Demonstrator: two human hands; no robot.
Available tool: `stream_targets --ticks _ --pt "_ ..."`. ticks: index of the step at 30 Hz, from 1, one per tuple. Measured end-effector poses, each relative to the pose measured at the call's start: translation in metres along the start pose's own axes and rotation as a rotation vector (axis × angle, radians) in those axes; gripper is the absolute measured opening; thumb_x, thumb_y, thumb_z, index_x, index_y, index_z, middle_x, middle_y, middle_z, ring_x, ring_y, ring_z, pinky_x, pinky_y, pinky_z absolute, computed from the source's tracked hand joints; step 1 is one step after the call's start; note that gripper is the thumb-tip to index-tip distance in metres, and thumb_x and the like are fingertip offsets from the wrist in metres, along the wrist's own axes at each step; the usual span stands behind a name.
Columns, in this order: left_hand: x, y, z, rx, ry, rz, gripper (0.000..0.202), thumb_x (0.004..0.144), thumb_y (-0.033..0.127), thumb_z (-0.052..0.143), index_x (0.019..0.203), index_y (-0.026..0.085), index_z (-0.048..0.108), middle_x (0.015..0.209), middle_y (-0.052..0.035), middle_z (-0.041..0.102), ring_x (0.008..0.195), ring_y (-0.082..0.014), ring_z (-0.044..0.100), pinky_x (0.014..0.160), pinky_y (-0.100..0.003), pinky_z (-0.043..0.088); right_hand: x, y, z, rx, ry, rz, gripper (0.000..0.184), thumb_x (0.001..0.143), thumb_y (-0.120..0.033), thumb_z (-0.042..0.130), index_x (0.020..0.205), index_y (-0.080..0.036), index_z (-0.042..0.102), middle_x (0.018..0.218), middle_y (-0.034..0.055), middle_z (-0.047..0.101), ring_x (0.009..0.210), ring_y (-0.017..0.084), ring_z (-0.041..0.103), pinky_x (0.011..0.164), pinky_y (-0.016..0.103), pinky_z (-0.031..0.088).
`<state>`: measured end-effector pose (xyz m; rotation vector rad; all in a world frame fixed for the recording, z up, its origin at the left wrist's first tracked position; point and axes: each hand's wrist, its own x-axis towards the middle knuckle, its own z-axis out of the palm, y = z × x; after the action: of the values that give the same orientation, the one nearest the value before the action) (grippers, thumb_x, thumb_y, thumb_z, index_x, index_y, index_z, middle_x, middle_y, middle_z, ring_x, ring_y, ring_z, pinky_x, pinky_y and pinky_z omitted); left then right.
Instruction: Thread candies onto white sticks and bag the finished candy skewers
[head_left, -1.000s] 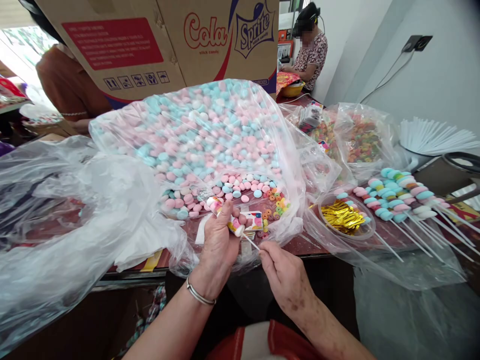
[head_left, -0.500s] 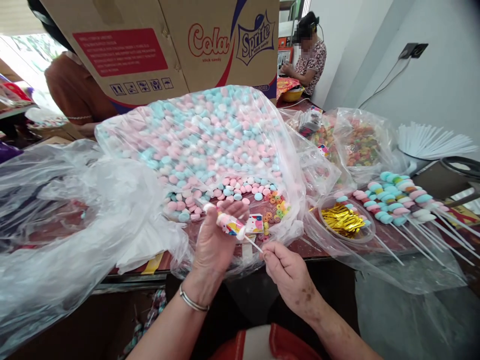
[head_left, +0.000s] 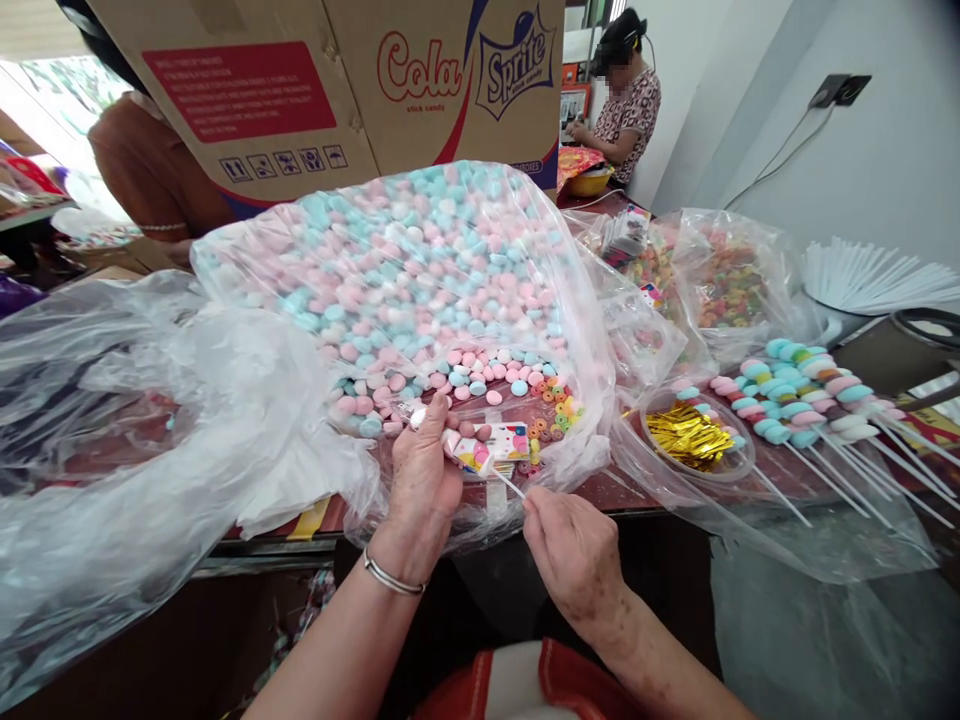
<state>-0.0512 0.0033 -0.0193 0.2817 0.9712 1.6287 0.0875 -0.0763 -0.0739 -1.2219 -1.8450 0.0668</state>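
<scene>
My left hand (head_left: 421, 485) is closed around a marshmallow stick (head_left: 466, 456) with a colourful printed label, its fingertips curled over the front. Part of the candy is hidden by the thumb and palm. Low on the thin white stick, my right hand (head_left: 576, 548) grips with thumb and fingers. Just behind the candy lies a printed card (head_left: 511, 441). Beyond it, pink, blue and white marshmallows (head_left: 480, 375) spill from the mouth of a large clear bag (head_left: 585, 300). Small ring-shaped gummies (head_left: 553, 408) sit to their right.
A round tub (head_left: 739, 465) holds gold twist ties (head_left: 688, 436). Several marshmallow skewers (head_left: 795, 395) lie at right, near white sticks (head_left: 877, 278). Crumpled plastic (head_left: 255, 400) covers the left. A carton (head_left: 360, 90) stands behind; two people (head_left: 626, 110) work beyond.
My left hand's fingers have curled in around the label, where they were more spread before. My right hand has turned slightly, still on the stick. The camera view has shifted a little.
</scene>
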Motion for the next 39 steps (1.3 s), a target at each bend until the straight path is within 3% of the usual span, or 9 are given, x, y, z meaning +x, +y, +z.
stream_targets --ticks 7,9,13,15,21,25,29,35,39 --pt "-0.008 -0.006 0.006 -0.010 -0.023 -0.072 0.026 0.069 0.019 0.078 0.065 0.014 0.053 0.052 0.0070 0.049 0.042 -0.0051 0.048 0.049 -0.020 0.050 0.007 -0.020 0.002 1.154 -0.420 0.914 0.026 0.090 -0.039 0.042 0.076 -0.019 0.049 0.045 -0.0106 0.026 0.039 0.007 0.020 0.038 0.020 0.019" --pt "-0.010 -0.010 0.006 -0.016 -0.046 -0.074 0.028 0.067 0.021 0.079 0.064 0.014 0.052 0.053 0.0069 0.049 0.043 -0.0051 0.048 0.048 -0.020 0.049 0.008 -0.021 0.004 1.112 -0.386 0.895 0.025 0.087 -0.040 0.045 0.075 -0.019 0.050 0.046 -0.0097 0.029 0.039 0.008 0.022 0.039 0.021 0.020" --pt "-0.013 -0.019 0.005 -0.034 -0.073 -0.078 0.028 0.068 0.024 0.079 0.066 0.015 0.052 0.055 0.0062 0.051 0.045 -0.0053 0.050 0.050 -0.019 0.050 0.007 -0.018 0.008 0.534 -0.160 0.537 0.024 0.084 -0.035 0.048 0.067 -0.019 0.054 0.054 -0.0015 0.045 0.050 0.011 0.041 0.051 0.024 0.031" --pt "-0.012 -0.019 0.004 -0.061 -0.076 -0.098 0.027 0.071 0.024 0.078 0.067 0.015 0.053 0.056 0.0060 0.052 0.044 -0.0046 0.049 0.052 -0.019 0.050 0.007 -0.016 0.008 0.474 -0.152 0.486 0.024 0.083 -0.034 0.048 0.066 -0.018 0.055 0.055 -0.0005 0.046 0.052 0.011 0.042 0.053 0.025 0.031" --pt "0.005 0.004 -0.007 -0.155 -0.164 -0.146 0.023 0.078 0.035 0.069 0.084 0.014 0.063 0.074 -0.0043 0.065 0.068 -0.0166 0.065 0.066 -0.031 0.056 0.014 -0.007 -0.005 1.381 -0.407 1.011 0.023 0.083 -0.038 0.056 0.072 -0.018 0.053 0.042 -0.0122 0.026 0.037 0.005 0.017 0.038 0.019 0.014" --pt "0.005 0.009 -0.011 -0.243 -0.359 -0.155 0.025 0.074 0.036 0.074 0.086 0.017 0.064 0.072 0.0003 0.061 0.067 -0.0134 0.062 0.070 -0.030 0.055 0.015 -0.006 -0.008 1.613 -0.461 1.110 0.023 0.079 -0.035 0.064 0.071 -0.017 0.052 0.039 -0.0138 0.026 0.034 0.003 0.014 0.036 0.019 0.011" --pt "-0.001 0.000 -0.008 -0.228 -0.384 -0.163 0.017 0.077 0.026 0.073 0.079 0.014 0.061 0.055 0.0078 0.043 0.051 -0.0057 0.050 0.060 -0.021 0.051 0.009 -0.011 -0.006 1.181 -0.432 0.919 0.027 0.088 -0.041 0.052 0.077 -0.017 0.054 0.045 -0.0096 0.035 0.039 0.006 0.024 0.039 0.020 0.018" --pt "-0.003 -0.006 -0.003 -0.101 -0.230 -0.132 0.015 0.075 0.020 0.073 0.076 0.012 0.060 0.058 0.0054 0.050 0.050 -0.0071 0.051 0.056 -0.023 0.051 0.003 -0.002 -0.004 0.064 -0.092 0.084 0.024 0.092 -0.019 0.043 0.074 -0.016 0.059 0.054 -0.0003 0.055 0.048 0.011 0.048 0.052 0.026 0.030" --pt "-0.008 -0.007 0.002 -0.069 -0.123 -0.049 0.016 0.074 0.020 0.073 0.075 0.011 0.060 0.058 0.0033 0.055 0.053 -0.0109 0.058 0.061 -0.027 0.054 0.002 0.000 0.000 -0.124 0.010 0.001 0.023 0.091 -0.014 0.045 0.074 -0.014 0.061 0.052 0.0008 0.055 0.047 0.012 0.050 0.053 0.027 0.029"
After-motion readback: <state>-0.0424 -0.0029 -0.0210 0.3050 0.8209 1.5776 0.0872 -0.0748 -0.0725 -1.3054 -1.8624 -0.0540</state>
